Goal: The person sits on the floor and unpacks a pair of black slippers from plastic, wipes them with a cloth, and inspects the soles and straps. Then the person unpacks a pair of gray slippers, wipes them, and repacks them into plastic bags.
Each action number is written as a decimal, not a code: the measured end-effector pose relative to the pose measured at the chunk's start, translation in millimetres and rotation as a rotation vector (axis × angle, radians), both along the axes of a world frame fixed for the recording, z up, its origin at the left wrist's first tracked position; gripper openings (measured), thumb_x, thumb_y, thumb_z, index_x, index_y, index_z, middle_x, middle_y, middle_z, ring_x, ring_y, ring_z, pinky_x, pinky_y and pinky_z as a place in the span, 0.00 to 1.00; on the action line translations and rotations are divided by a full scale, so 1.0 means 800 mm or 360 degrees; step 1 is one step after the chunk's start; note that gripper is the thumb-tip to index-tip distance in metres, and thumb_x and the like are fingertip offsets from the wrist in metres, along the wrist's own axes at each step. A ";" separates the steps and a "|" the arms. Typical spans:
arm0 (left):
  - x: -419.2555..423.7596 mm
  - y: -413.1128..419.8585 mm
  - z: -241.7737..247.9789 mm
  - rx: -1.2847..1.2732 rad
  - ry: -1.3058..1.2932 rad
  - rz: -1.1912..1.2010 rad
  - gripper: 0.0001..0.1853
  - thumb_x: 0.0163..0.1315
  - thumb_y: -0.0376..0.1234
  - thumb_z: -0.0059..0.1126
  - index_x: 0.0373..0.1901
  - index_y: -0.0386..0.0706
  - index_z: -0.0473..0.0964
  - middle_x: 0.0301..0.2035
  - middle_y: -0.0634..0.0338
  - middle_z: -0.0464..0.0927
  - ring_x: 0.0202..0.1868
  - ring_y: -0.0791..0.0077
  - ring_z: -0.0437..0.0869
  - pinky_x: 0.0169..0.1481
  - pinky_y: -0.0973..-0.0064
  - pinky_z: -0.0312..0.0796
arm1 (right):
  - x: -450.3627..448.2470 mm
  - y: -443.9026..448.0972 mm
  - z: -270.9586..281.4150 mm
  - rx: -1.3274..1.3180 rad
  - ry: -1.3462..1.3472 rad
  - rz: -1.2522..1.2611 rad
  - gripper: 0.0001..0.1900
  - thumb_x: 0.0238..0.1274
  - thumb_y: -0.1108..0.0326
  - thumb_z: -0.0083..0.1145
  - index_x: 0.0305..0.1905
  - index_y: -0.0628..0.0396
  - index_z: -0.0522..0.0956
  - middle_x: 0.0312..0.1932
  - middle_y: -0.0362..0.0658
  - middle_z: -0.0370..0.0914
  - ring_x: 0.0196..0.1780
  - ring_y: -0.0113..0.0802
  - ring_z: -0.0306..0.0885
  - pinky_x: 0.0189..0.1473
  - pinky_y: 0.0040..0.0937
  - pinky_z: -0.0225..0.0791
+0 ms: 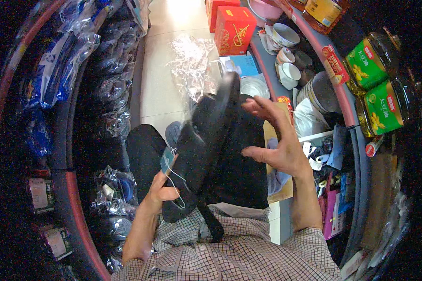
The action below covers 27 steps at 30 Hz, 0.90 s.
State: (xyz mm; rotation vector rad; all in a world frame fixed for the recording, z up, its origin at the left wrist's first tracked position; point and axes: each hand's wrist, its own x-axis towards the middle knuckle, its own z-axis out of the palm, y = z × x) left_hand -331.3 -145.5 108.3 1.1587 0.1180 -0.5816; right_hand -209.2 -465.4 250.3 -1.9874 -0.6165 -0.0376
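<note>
A black shoe (197, 140), partly blurred, is above the person's lap, with a blue-green tag (167, 161) hanging on white string at its left edge. Against that edge, near the tag, lies my left hand (163, 188), its fingers partly hidden behind the dark item. My right hand (276, 137) is raised on the right with thumb and fingers spread and nothing between them. Black trousers (246, 175) cover the lap behind the shoe. A dark strap (211, 224) hangs over the checked shirt.
Clear plastic wrapping (193, 63) lies on the tiled floor beside red boxes (235, 31). On the right shelf stand stacked bowls (286, 35) and oil bottles (383, 109). Plastic-wrapped goods (114, 80) fill the left shelves. Cardboard (285, 189) is by the right knee.
</note>
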 end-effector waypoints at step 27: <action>0.009 0.033 0.069 0.0485 -0.0424 -0.0038 0.64 0.24 0.54 0.82 0.68 0.30 0.69 0.65 0.48 0.74 0.67 0.57 0.75 0.76 0.61 0.61 | -0.013 -0.024 -0.018 0.0015 -0.0343 0.0431 0.21 0.43 0.79 0.61 0.49 0.61 0.80 0.46 0.50 0.83 0.52 0.53 0.82 0.58 0.45 0.75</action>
